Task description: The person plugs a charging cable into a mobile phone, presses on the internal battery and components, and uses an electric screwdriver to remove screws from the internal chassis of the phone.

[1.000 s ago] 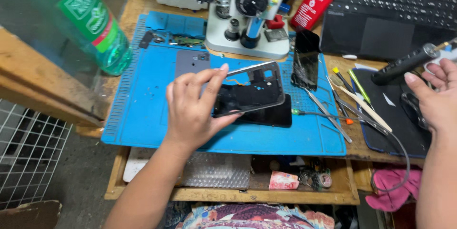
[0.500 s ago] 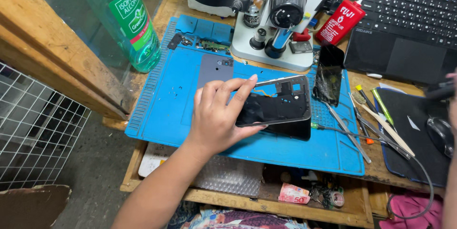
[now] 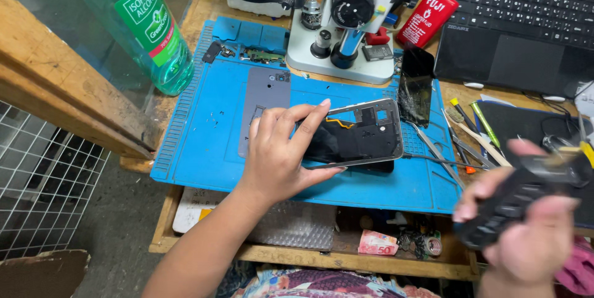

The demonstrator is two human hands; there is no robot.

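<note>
Head view: my left hand (image 3: pixel 278 152) pins the opened phone frame (image 3: pixel 356 134) flat on the blue mat (image 3: pixel 204 131), fingers spread over it. My right hand (image 3: pixel 526 230), blurred, grips a dark handheld tool (image 3: pixel 520 196); I judge it must meet the frame steadily.

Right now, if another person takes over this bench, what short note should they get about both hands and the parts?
Left hand grips the opened phone frame over the blue mat.
Right hand holds a dark handheld tool, blurred, off the mat's right edge.
Grey back cover lies on the mat; a second dark phone leans by the microscope base.
Done: phone is open. Left: inner work, closing.
</note>
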